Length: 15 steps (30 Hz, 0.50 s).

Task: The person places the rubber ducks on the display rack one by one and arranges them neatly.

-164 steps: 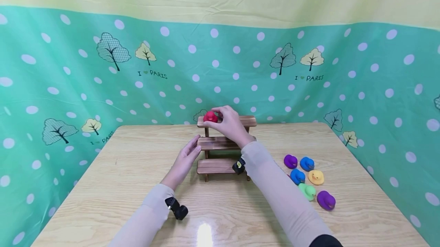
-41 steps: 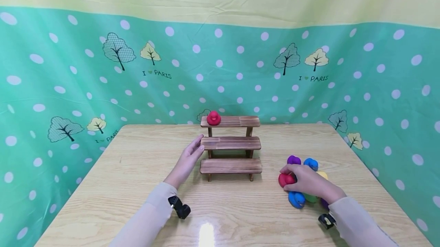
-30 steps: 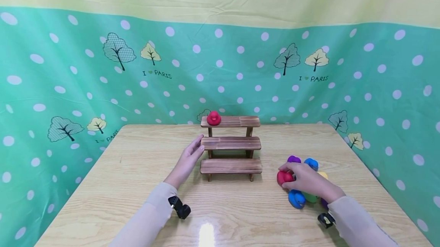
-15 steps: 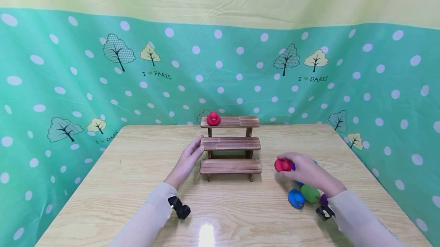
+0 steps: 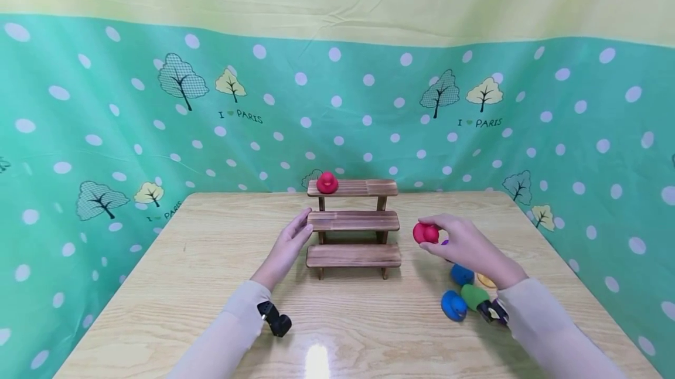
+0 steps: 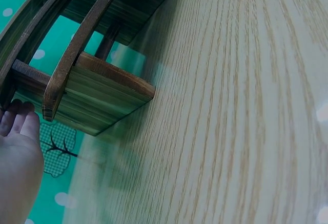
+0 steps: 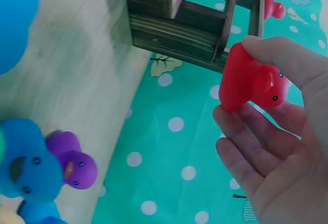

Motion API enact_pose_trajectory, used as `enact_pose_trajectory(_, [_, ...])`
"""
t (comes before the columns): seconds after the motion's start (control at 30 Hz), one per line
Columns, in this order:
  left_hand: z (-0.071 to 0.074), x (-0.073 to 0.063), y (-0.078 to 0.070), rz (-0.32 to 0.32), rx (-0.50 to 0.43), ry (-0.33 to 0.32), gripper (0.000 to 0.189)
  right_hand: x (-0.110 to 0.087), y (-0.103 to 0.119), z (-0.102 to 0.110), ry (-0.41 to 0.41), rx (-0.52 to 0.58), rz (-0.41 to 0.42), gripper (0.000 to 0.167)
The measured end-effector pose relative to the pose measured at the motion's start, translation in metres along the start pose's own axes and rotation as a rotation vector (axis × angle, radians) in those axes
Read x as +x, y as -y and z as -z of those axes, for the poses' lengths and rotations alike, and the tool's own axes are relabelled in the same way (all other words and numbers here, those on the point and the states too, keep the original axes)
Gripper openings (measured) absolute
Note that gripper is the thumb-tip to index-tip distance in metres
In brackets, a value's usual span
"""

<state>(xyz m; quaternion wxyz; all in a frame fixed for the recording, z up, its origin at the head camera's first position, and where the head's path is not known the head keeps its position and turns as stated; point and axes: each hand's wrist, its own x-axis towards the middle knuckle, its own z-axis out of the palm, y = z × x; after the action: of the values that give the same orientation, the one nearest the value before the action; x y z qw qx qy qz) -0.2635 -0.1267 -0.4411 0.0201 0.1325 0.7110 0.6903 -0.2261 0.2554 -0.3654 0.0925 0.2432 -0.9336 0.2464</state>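
In my right hand point(image 5: 469, 250) I pinch a red rubber duck point(image 5: 425, 233) between thumb and fingers, lifted off the table to the right of a three-tier wooden shelf point(image 5: 353, 255). The right wrist view shows this red duck close up, its head turned toward my palm. Another red duck point(image 5: 327, 183) sits at the left end of the shelf's top tier. My left hand point(image 5: 283, 250) rests its fairly straight fingertips against the left end of the middle tier; the left wrist view shows the fingers point(image 6: 20, 117) by the shelf's side.
On the table's right lie more rubber ducks: blue ducks point(image 5: 454, 306), a green duck point(image 5: 475, 296), a yellow duck point(image 5: 486, 280) and a purple duck point(image 7: 72, 160), partly hidden by my right hand and wrist. A dotted green curtain point(image 5: 337, 115) hangs behind the wooden table point(image 5: 232, 215).
Earlier my right hand was at the first red duck on the top tier. Then it took the second red duck from the group and raised it up and leftward. My left hand stayed put.
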Motion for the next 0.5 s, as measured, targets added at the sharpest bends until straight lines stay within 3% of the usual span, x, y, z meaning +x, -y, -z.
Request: enact_pose_trajectory(0.5, [0.000,0.000,0.002,-0.005,-0.004,0.001,0.054,0.020,0.014,0.005,-0.039,-0.006,0.043,0.049])
